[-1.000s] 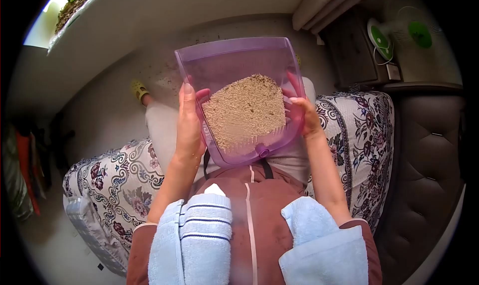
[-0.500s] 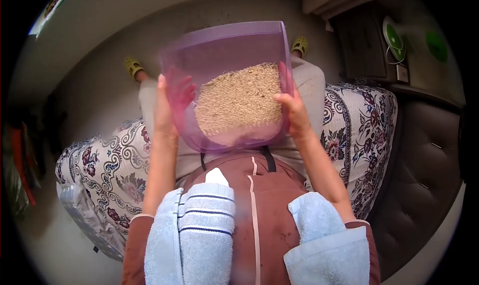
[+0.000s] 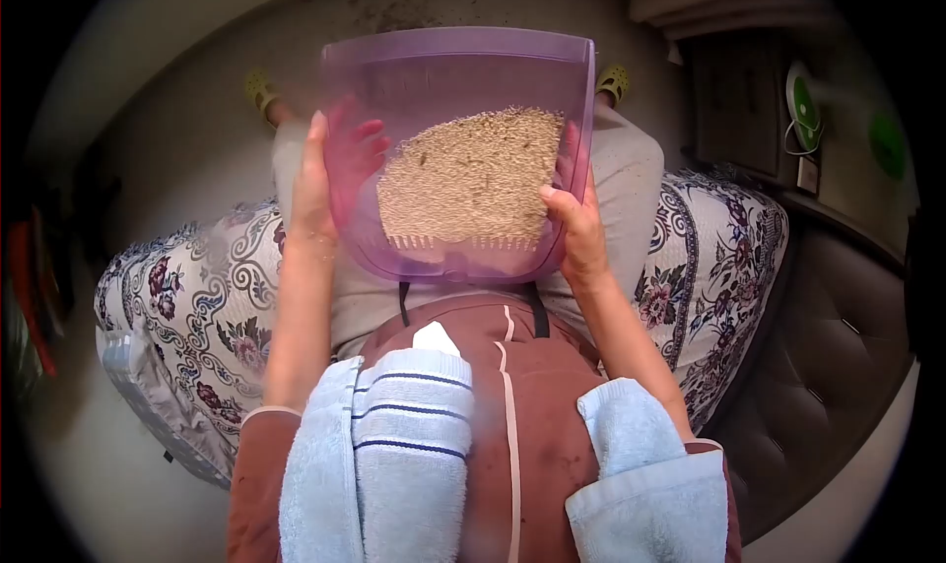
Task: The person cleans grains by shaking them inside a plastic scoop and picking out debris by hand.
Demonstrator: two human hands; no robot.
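Observation:
A translucent purple plastic winnowing tray (image 3: pixel 434 70) is held over my lap, with a heap of pale tan grain (image 3: pixel 473 174) spread across its lower and right part. A few darker specks show among the grain. My left hand (image 3: pixel 313 194) grips the tray's left wall, its fingers visible through the plastic from underneath. On the opposite wall my right hand (image 3: pixel 579 228) is closed, thumb over the rim near the grain and fingers behind the side.
I sit on a bed with a floral cover (image 3: pixel 222 317). A blue towel (image 3: pixel 414 445) hangs over my chest. Dark scattered bits (image 3: pixel 399 13) lie on the floor beyond the tray. At the right are a brown padded headboard (image 3: pixel 818 366) and a dark cabinet (image 3: pixel 734 105).
The tray has risen slightly in view and turned more level, with both hands still on it. The grain has shifted a little, its lower edge now showing comb-like rows.

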